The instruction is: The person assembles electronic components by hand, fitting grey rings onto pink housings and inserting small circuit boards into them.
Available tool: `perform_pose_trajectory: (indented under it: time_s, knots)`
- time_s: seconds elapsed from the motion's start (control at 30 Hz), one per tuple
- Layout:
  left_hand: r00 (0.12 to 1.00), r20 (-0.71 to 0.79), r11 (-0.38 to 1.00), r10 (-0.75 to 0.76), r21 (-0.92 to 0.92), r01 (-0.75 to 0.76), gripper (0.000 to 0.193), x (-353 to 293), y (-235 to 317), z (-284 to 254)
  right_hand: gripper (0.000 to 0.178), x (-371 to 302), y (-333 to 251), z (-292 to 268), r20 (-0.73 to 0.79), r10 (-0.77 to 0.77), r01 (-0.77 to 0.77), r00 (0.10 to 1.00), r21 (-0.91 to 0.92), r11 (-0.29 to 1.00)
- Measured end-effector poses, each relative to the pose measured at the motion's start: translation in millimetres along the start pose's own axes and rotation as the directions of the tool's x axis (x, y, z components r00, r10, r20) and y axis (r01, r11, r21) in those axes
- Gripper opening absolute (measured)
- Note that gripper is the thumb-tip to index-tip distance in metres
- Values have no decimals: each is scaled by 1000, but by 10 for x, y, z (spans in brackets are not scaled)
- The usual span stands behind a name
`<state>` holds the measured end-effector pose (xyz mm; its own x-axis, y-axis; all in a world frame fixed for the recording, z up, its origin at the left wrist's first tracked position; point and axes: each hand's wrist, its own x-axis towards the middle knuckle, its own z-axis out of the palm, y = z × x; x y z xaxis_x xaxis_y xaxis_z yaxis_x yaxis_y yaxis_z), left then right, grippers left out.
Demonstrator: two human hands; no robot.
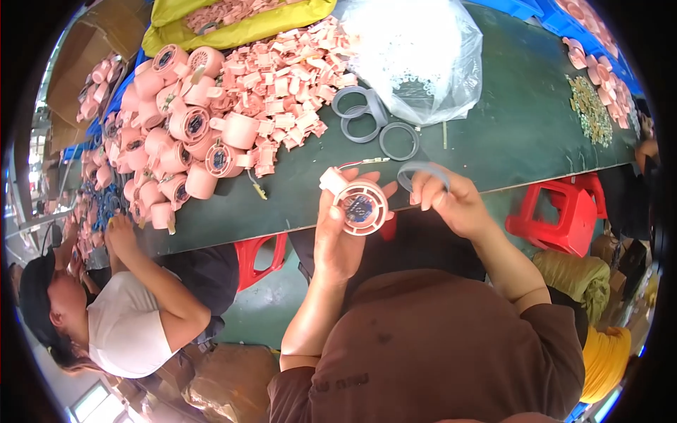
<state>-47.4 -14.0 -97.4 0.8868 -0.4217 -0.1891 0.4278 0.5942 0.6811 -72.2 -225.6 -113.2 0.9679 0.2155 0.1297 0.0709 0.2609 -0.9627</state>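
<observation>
My left hand (pixel 335 247) is wrapped round a pink round plastic housing (pixel 381 208) with a dark blue round part in its middle. A short neck sticks out of the housing, and thin wires (pixel 361 163) with a light connector reach up beside my fingers. To the right, my right hand (pixel 458 206) pinches a grey ring (pixel 425 167) between thumb and fingers. The ring is tilted and apart from the housing. Several more grey rings (pixel 378 107) lie on the green table (pixel 508 106) just beyond my hands.
Pink housings (pixel 169 158) are heaped at the left, beside a pile of small pink pieces (pixel 282 84). A clear plastic bag (pixel 451 77) of small pale parts stands at the back. Small metallic parts (pixel 591 113) lie far right. A person (pixel 134 317) works on my left; red stools (pixel 564 218) stand below the edge.
</observation>
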Motion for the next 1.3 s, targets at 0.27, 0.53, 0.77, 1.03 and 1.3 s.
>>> perform_pose_trajectory:
  time_s: [0.27, 0.53, 0.77, 1.03, 1.3]
  knots:
    - [1000, 2, 957, 26, -288, -24, 58, 47, -35, -95, 44, 99, -36, 230, 42, 314, -296, 948, 471, 831]
    - [999, 29, 855, 26, -519, -7, 55, 92, -28, -206, 54, 172, 32, 277, 102, 420, -359, 902, 717, 597]
    - [997, -72, 833, 24, -549, -60, 54, 104, 92, -89, 46, 147, -8, 254, 50, 429, -364, 902, 625, 691]
    - [993, -3, 884, 119, -455, -107, 58, 86, 131, -76, 39, 171, -79, 277, -70, 386, -323, 920, 422, 847]
    - [980, 165, 683, -114, -703, 198, 57, 78, 143, 20, 42, 220, -54, 206, -142, -144, 126, 979, -131, 983]
